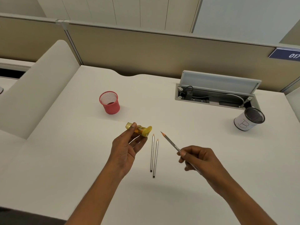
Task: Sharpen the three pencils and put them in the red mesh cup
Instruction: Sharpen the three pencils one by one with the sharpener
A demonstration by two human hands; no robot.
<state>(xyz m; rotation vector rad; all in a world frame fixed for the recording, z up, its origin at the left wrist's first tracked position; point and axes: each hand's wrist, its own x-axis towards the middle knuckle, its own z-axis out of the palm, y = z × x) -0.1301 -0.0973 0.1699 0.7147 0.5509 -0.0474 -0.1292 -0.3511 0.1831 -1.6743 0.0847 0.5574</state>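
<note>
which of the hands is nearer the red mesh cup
Left. The left hand, holding the yellow sharpener, sits just below the red mesh cup; the right hand, holding a grey pencil, is farther off, lower right.

Single head-mounted wide-angle view, being aimed forward and down from above the near edge of the white desk (194,159). Both forearms are being seen entering from the near side, close to the lens. Desk surface is being covered out to the far partition (146,51), with wide-angle bending being seen at the edges. No second view is being supplied, so no overlap.
</note>
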